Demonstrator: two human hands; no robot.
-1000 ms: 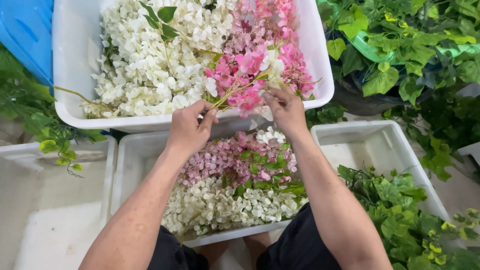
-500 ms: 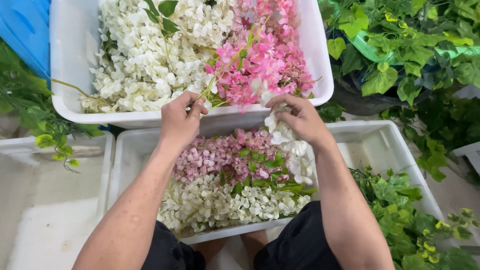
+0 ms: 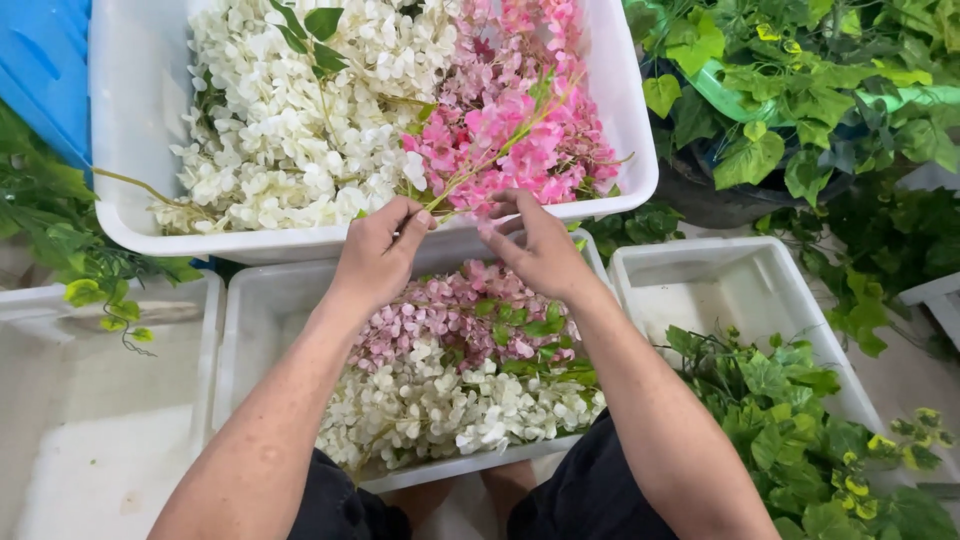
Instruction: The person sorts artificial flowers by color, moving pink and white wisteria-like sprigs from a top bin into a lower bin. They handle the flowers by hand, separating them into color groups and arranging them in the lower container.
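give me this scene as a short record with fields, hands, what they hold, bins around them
left hand: pinches the stem end of a pink flower sprig
right hand: fingers at the same sprig, just right of the left hand
large white bin: above the hands, white flowers left, pink right
middle bin: under the forearms, pale pink and white blossoms
right bin: green leafy vines
left bin: no flowers seen

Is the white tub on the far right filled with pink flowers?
No. The right tub holds only green leafy stems; the pink flowers lie in the large tub above.
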